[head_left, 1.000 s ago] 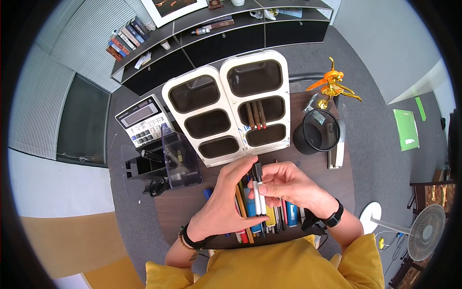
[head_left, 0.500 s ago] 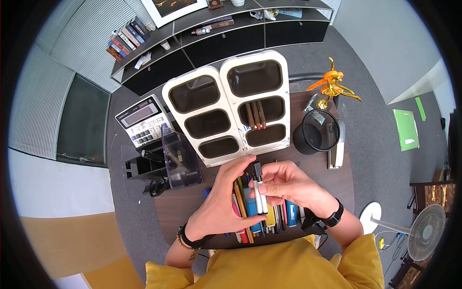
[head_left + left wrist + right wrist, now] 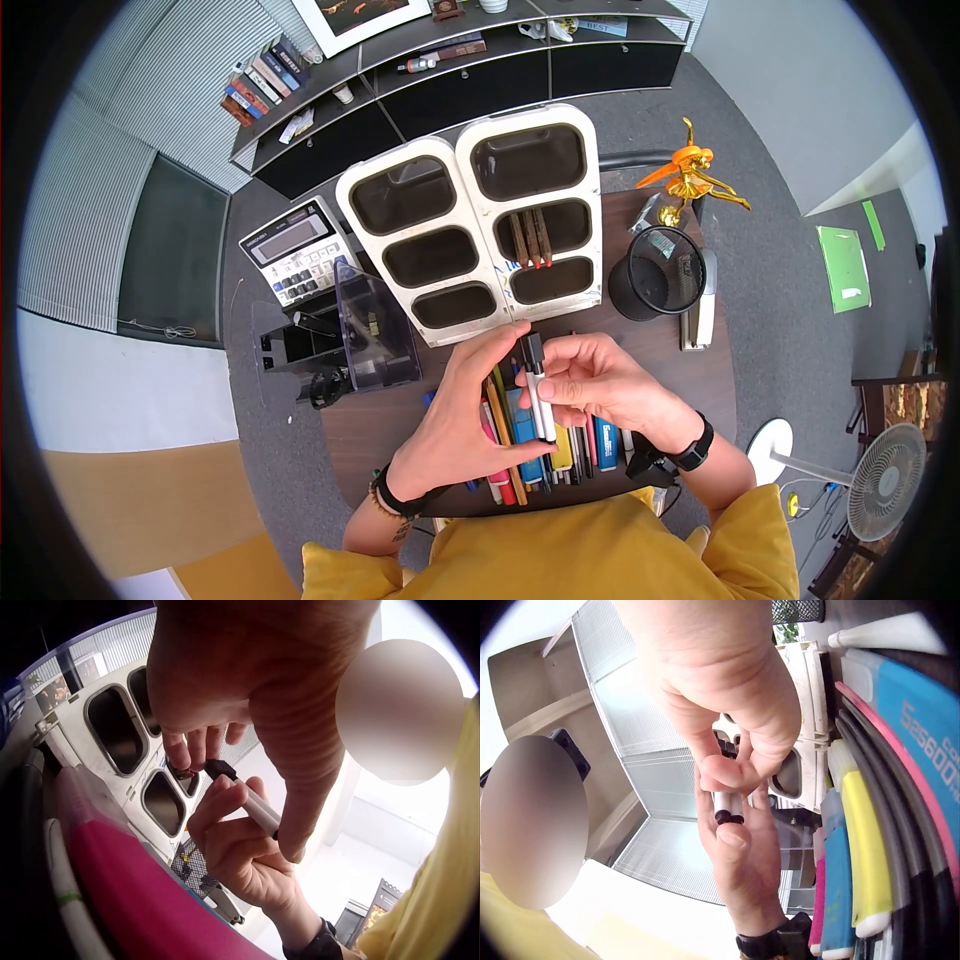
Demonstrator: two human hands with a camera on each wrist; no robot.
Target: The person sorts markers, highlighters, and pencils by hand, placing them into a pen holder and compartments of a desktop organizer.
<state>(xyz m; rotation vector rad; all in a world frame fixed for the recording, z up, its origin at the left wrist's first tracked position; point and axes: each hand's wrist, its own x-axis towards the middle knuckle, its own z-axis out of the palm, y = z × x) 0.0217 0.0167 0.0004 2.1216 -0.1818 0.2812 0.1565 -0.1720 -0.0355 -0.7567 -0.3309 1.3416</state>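
Observation:
My right hand (image 3: pixel 605 390) pinches two white markers (image 3: pixel 541 405) with black caps between thumb and fingers, side by side, caps pointing away from me. My left hand (image 3: pixel 450 410) spans them from the left with fingers extended. In the left wrist view its thumb meets the lower end of a marker (image 3: pixel 259 814), while its fingertips lie near the black cap. The right wrist view shows both black marker ends (image 3: pixel 729 817) close to the left thumb. Under the hands lie a yellow highlighter (image 3: pixel 562 452), a blue pack (image 3: pixel 607 447) and several pens.
Beyond the hands stands a white organizer (image 3: pixel 480 262) with dark compartments; three brown pencils (image 3: pixel 532 238) rest across one. A calculator (image 3: pixel 300 262) and clear plastic holder (image 3: pixel 376 345) are at left. At right are a black mesh cup (image 3: pixel 622 292), a stapler (image 3: pixel 700 325) and a golden figurine (image 3: pixel 690 182).
The two markers have tilted and shifted slightly within the right hand's pinch, and the left thumb has moved up a little toward their ends. Nothing else has visibly moved.

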